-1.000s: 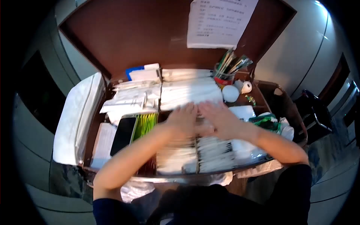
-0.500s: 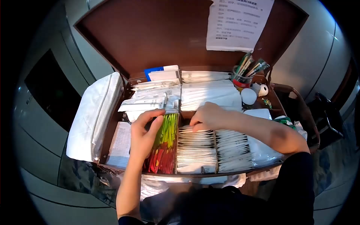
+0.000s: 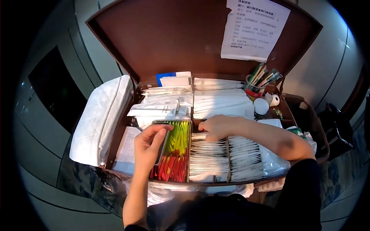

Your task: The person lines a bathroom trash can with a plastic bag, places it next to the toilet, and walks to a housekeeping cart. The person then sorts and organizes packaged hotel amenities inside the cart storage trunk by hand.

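Observation:
My left hand (image 3: 148,144) is curled around a thin, flat, phone-like object (image 3: 163,148) with a grey edge, mostly hidden behind the fingers. Beside it stands a row of narrow yellow-green and red sachets (image 3: 177,144). My right hand (image 3: 217,127) reaches into the rear of the middle compartment, its fingers bent down at the back of a row of thin white packets (image 3: 209,158). Whatever lies between those fingertips is hidden. Another row of white packets (image 3: 245,159) fills the compartment to the right.
A brown case (image 3: 135,42) stands with its lid up, a printed sheet (image 3: 254,29) stuck inside. White envelopes (image 3: 223,106) and packets (image 3: 154,109) fill its back. A cup of wrapped sticks (image 3: 256,90) stands at right; folded white cloth (image 3: 98,123) at left.
The view has tilted and shifted slightly, so the case sits a little lower and to the right. The flat object's edge now shows beside my left hand. My right hand stays at the middle row.

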Demonstrator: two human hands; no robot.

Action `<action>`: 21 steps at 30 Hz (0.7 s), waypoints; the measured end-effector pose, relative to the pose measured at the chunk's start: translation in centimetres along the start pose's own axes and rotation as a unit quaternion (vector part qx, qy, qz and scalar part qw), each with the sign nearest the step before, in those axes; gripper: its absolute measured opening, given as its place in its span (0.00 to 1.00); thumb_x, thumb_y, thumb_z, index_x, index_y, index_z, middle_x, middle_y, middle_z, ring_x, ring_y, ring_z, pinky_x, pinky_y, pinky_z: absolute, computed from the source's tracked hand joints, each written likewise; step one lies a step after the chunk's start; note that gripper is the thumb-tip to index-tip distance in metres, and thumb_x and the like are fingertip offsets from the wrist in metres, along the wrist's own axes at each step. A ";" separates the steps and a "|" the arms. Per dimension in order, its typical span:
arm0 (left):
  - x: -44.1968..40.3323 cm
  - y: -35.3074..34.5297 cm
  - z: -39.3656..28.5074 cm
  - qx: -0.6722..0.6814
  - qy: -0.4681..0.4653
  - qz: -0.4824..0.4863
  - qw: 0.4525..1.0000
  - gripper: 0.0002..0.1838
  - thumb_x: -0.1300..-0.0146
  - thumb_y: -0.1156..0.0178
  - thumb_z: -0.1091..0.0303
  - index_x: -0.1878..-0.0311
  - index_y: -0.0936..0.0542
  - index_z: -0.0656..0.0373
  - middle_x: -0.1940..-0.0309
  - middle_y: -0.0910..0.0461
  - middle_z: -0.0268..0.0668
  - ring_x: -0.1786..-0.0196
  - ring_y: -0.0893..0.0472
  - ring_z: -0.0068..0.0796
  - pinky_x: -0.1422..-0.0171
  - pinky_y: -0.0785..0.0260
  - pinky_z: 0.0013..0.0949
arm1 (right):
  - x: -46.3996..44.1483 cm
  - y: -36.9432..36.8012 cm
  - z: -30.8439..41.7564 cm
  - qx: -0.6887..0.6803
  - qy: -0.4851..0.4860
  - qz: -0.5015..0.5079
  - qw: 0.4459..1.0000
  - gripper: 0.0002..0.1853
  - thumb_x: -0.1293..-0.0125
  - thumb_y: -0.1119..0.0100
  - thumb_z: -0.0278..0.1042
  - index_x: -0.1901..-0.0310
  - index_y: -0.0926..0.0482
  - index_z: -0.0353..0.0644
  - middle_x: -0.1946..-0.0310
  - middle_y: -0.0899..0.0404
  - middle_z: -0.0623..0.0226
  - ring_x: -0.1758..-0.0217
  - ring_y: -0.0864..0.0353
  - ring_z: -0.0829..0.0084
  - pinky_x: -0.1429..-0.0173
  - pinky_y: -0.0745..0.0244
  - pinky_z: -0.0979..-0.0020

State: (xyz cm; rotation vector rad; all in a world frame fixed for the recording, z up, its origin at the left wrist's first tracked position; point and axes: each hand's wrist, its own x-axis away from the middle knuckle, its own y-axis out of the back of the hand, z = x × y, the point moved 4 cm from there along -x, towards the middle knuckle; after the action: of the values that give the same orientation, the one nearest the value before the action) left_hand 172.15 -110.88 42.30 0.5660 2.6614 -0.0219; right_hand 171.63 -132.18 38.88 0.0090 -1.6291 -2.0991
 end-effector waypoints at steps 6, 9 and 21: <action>-0.4 -0.8 0.2 0.026 0.012 0.026 0.999 0.09 0.38 0.47 0.72 0.60 0.22 0.68 0.64 0.20 0.36 0.60 0.24 0.20 0.53 0.33 0.23 | -1.8 -1.7 -1.6 0.065 -0.028 0.040 0.997 0.16 0.50 0.47 0.36 0.61 0.24 0.38 0.65 0.22 0.53 0.59 0.24 0.56 0.55 0.30 0.60; -0.8 -0.8 0.0 0.034 0.016 0.028 0.999 0.09 0.38 0.47 0.73 0.60 0.23 0.68 0.64 0.20 0.36 0.60 0.24 0.20 0.52 0.34 0.23 | -0.2 0.0 -0.3 0.040 0.003 -0.031 0.999 0.12 0.52 0.47 0.34 0.66 0.23 0.38 0.68 0.22 0.53 0.62 0.24 0.55 0.57 0.31 0.60; -0.4 -6.7 1.1 0.141 0.013 0.043 0.989 0.31 0.43 0.42 0.64 0.39 0.41 0.63 0.44 0.33 0.41 0.46 0.31 0.30 0.45 0.35 0.31 | 7.8 6.3 3.4 -0.028 0.019 -0.481 0.876 0.19 0.48 0.46 0.37 0.54 0.29 0.39 0.64 0.24 0.58 0.59 0.25 0.59 0.58 0.29 0.62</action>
State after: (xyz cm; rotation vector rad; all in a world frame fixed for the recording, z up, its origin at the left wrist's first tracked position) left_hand 170.26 -117.26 40.96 0.7733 2.6746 -0.3727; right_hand 165.98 -133.10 47.79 1.0328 -1.7171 -2.7927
